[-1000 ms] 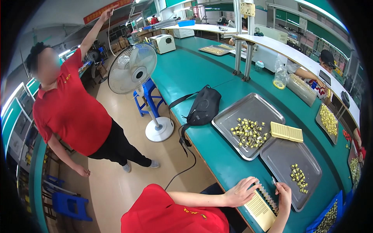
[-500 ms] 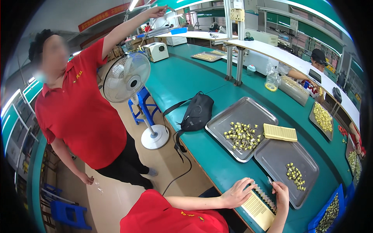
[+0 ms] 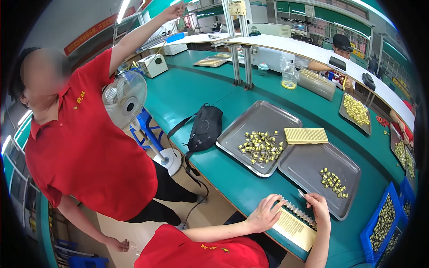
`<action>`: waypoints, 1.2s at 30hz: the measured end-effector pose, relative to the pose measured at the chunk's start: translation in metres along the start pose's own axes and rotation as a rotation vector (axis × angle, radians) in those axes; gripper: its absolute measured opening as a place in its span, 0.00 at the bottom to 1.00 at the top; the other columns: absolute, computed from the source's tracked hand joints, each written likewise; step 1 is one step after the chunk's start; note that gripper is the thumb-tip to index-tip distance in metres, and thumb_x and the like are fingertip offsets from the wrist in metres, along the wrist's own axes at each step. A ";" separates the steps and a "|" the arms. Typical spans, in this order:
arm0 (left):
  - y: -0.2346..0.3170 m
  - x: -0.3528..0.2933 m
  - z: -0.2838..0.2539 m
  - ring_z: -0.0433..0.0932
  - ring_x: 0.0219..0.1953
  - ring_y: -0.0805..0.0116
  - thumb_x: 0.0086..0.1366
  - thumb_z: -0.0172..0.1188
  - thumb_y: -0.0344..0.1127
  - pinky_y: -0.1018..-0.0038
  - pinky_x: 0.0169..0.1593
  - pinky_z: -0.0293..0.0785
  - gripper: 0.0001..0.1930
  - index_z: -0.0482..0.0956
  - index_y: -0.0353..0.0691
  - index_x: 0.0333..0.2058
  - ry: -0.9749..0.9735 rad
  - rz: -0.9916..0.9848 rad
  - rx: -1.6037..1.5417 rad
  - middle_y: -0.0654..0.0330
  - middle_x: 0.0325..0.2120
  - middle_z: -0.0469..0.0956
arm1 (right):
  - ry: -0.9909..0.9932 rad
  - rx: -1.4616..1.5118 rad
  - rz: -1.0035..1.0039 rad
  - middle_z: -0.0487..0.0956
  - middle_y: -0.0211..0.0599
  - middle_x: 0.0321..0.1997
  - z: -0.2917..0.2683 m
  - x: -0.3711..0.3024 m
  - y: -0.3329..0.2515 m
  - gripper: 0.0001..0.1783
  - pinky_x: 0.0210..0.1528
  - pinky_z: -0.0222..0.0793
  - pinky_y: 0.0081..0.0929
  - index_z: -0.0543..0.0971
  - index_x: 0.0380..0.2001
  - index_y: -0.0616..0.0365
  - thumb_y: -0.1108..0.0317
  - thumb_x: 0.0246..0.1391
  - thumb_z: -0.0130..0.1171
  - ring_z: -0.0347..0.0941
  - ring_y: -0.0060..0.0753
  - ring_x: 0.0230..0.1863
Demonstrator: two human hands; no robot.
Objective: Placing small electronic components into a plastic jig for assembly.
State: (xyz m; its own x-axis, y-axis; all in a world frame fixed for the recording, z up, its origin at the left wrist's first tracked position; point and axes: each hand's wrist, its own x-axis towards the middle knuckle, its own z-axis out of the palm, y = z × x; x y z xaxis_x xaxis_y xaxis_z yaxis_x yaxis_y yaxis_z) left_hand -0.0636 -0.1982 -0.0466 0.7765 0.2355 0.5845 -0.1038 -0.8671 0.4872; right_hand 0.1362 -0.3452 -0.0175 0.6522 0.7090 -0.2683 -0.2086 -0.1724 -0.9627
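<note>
- Component row (image 3: 299, 214): in the head view, it lay on the table (image 3: 246, 189) along a yellow card (image 3: 292, 232).
- Our left hand (image 3: 264, 214) half-curled over its end; we couldn't tell its grip.
- Our right hand (image 3: 318, 206) pinched a pale piece (image 3: 300, 193).

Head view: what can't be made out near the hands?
- Small slim pale object in the right hand: head view, too small to identify; hand hides one end.
- Pale yellow rectangular card: head view, partly covered by the left hand.
- Small yellow-and-dark blocks: head view, too small for fine detail.
</note>
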 end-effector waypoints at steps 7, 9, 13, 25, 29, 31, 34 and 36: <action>0.002 0.001 -0.003 0.63 0.60 0.46 0.64 0.55 0.31 0.57 0.62 0.61 0.23 0.68 0.34 0.57 -0.043 0.000 0.004 0.46 0.55 0.65 | 0.013 0.000 0.027 0.76 0.26 0.23 0.001 -0.004 -0.003 0.13 0.38 0.61 0.19 0.81 0.36 0.67 0.65 0.55 0.63 0.68 0.17 0.25; 0.003 0.002 -0.003 0.63 0.60 0.46 0.64 0.55 0.32 0.57 0.62 0.61 0.23 0.67 0.34 0.57 -0.042 -0.002 -0.005 0.46 0.55 0.65 | 0.001 -0.013 0.014 0.76 0.26 0.23 0.000 -0.004 -0.003 0.14 0.39 0.61 0.19 0.81 0.37 0.67 0.64 0.55 0.63 0.67 0.17 0.25; 0.003 0.003 -0.004 0.63 0.60 0.47 0.64 0.55 0.32 0.57 0.62 0.61 0.23 0.67 0.33 0.57 -0.048 0.009 -0.006 0.46 0.55 0.65 | 0.009 -0.016 0.014 0.76 0.27 0.23 0.000 -0.003 -0.002 0.16 0.43 0.61 0.19 0.81 0.37 0.67 0.62 0.55 0.63 0.67 0.17 0.26; -0.001 0.002 -0.002 0.63 0.60 0.48 0.64 0.55 0.32 0.58 0.61 0.62 0.23 0.68 0.33 0.57 -0.040 0.005 0.005 0.47 0.55 0.65 | 0.000 -0.011 0.043 0.74 0.25 0.20 0.000 -0.002 -0.003 0.15 0.45 0.61 0.19 0.82 0.37 0.65 0.62 0.56 0.63 0.66 0.16 0.26; -0.001 0.003 -0.002 0.63 0.60 0.47 0.64 0.55 0.32 0.58 0.61 0.62 0.22 0.68 0.32 0.57 -0.038 0.007 0.013 0.46 0.55 0.65 | 0.001 -0.017 0.043 0.74 0.25 0.20 0.000 -0.001 -0.005 0.15 0.47 0.61 0.19 0.82 0.37 0.65 0.61 0.55 0.63 0.66 0.16 0.26; 0.000 0.003 -0.002 0.63 0.60 0.47 0.64 0.54 0.33 0.58 0.61 0.62 0.22 0.68 0.32 0.57 -0.039 0.007 0.012 0.46 0.55 0.65 | -0.001 -0.019 0.037 0.74 0.25 0.20 0.000 0.000 -0.003 0.15 0.47 0.61 0.19 0.82 0.37 0.65 0.61 0.55 0.63 0.67 0.16 0.26; 0.001 0.002 -0.003 0.63 0.60 0.47 0.64 0.54 0.32 0.58 0.61 0.62 0.23 0.68 0.32 0.57 -0.037 0.010 0.006 0.46 0.55 0.65 | -0.004 -0.018 0.028 0.74 0.26 0.21 0.000 -0.001 -0.001 0.15 0.41 0.61 0.18 0.81 0.37 0.65 0.63 0.55 0.63 0.66 0.17 0.26; 0.003 -0.001 -0.003 0.63 0.60 0.47 0.64 0.55 0.32 0.58 0.61 0.62 0.23 0.68 0.32 0.57 -0.041 0.002 0.009 0.46 0.55 0.66 | -0.002 -0.016 0.028 0.74 0.26 0.23 0.001 -0.004 -0.001 0.14 0.35 0.61 0.17 0.80 0.37 0.66 0.64 0.55 0.64 0.66 0.18 0.25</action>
State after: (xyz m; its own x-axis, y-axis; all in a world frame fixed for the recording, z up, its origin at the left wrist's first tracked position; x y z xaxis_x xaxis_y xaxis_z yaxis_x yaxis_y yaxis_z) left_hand -0.0669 -0.1997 -0.0435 0.8011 0.2159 0.5583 -0.1000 -0.8713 0.4805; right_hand 0.1330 -0.3474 -0.0153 0.6446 0.7053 -0.2952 -0.2151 -0.2031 -0.9552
